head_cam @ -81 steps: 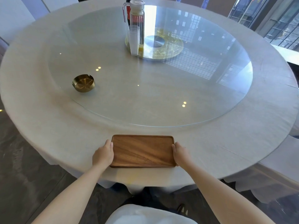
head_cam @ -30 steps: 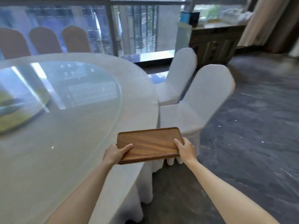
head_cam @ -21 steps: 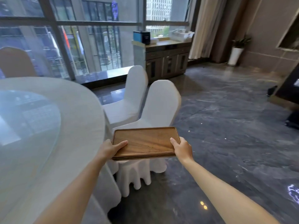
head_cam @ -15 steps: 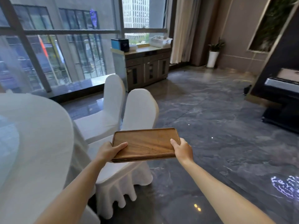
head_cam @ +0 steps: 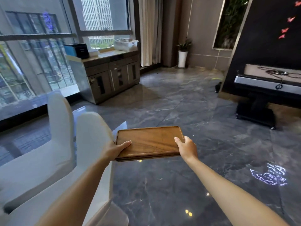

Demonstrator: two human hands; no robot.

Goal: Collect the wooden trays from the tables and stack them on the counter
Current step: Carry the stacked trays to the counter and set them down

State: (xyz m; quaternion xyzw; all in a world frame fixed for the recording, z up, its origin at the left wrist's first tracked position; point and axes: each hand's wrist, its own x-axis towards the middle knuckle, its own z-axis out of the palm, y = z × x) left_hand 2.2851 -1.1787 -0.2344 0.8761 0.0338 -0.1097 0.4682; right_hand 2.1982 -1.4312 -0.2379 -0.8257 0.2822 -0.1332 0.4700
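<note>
Both hands grip the wooden tray (head_cam: 149,142) in mid-air above the dark marble floor (head_cam: 187,185): the left hand (head_cam: 114,150) clamps its left edge, thumb on top, and the right hand (head_cam: 187,148) clamps its right edge likewise. No writing is legible.

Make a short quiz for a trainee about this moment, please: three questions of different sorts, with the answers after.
1. True or false: both hands grip the wooden tray.
2. Multiple choice: what lies directly below the tray? A) a table top B) the dark marble floor C) the sideboard top
3. Fill in: the white-covered chairs stand on the person's ____ side.

Key
1. True: the left hand holds the left short edge and the right hand the right one, thumbs on top.
2. B. The tray is carried in the air; the sideboard by the window is far ahead.
3. left
</note>
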